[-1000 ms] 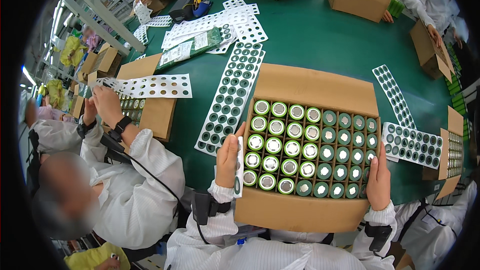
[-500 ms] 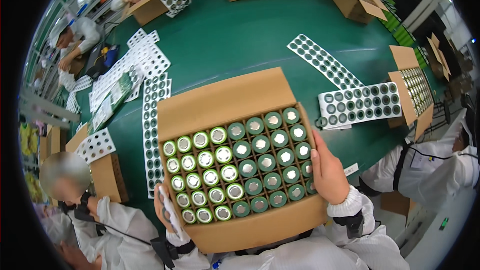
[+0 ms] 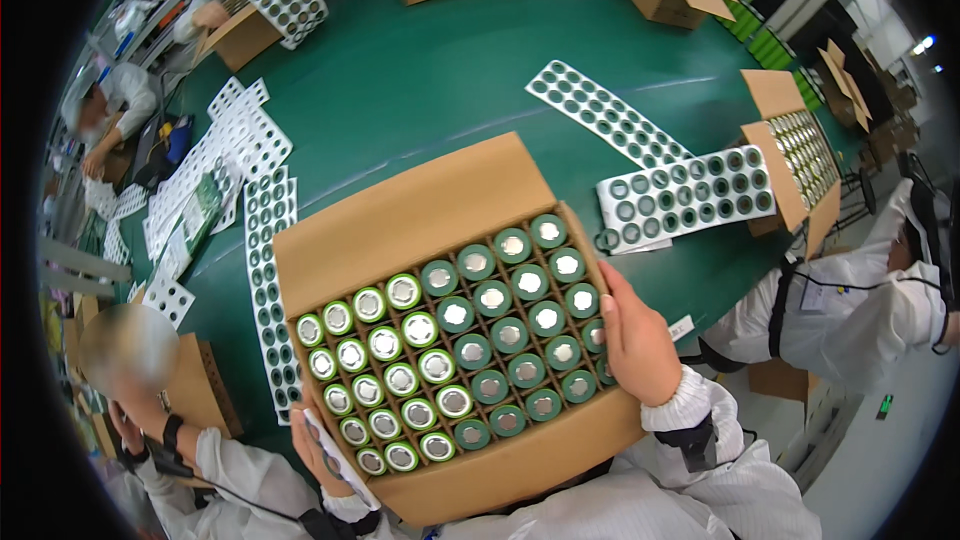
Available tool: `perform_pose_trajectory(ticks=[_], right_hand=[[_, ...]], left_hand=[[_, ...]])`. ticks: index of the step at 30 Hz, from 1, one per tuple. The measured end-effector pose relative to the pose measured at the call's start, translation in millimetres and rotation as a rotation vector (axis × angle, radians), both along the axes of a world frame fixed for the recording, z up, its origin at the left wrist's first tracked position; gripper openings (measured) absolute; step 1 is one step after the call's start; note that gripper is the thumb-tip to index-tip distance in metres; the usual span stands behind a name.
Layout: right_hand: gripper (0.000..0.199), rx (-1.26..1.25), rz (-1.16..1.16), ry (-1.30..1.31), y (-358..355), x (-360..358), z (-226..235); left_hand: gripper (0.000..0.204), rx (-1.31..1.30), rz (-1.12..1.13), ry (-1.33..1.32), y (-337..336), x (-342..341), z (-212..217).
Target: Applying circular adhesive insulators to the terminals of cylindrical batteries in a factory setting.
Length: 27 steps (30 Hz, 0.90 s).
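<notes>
An open cardboard box (image 3: 420,215) tilts toward me between my two hands, its long flap folded out on the far side. Dividers inside separate rows of upright cylindrical battery cells. Bright green rims and bare silver tops mark the cells on the left (image 3: 385,343); dark green rings sit on the tops of the cells on the right (image 3: 510,333). My right hand (image 3: 643,345) grips the right wall, thumb at the upper edge. Along the left wall my left hand (image 3: 310,445) is closed around the box, with a white perforated sheet (image 3: 338,455) against it; its fingertips are hidden.
White sheets of dark green rings (image 3: 690,198) lie right on the green table (image 3: 420,90), and another ring strip (image 3: 268,300) lies left. Perforated sheets (image 3: 215,155) are heaped farther left. Co-workers handle other boxes (image 3: 245,35) around the table. Another box of cells (image 3: 800,155) stands right.
The whole view has shifted, so the table's contents appear farther left. The box appears slightly left and more tilted. Both hands keep their hold, and the cells look the same.
</notes>
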State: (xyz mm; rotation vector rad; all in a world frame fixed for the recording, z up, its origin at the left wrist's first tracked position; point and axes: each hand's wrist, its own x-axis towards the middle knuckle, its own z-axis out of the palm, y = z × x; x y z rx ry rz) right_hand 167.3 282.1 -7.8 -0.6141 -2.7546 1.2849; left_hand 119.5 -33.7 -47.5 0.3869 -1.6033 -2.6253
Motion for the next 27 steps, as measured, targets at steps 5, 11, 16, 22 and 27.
perform_pose_trajectory(ticks=[5, 11, 16, 22, 27], right_hand=[[0.035, 0.285, 0.056, 0.213, -3, -6, 0], [0.036, 0.428, 0.143, 0.238, 6, -13, 25], [0.022, 0.378, 0.332, 0.427, -33, -39, 48], [0.025, 0.052, 0.47, 0.481, -101, -90, 62], [0.023, -0.079, 0.475, 0.532, -103, -122, 30]], left_hand=[[0.041, -0.681, -0.041, 0.173, -46, -18, 30], [0.028, -0.783, 0.246, 0.342, -6, -40, 57], [0.028, -1.402, -0.243, 0.653, 39, -51, 79], [0.019, -1.619, -0.108, 0.835, 62, -84, 104], [0.023, -1.56, -0.048, 0.82, 64, -104, 80]])
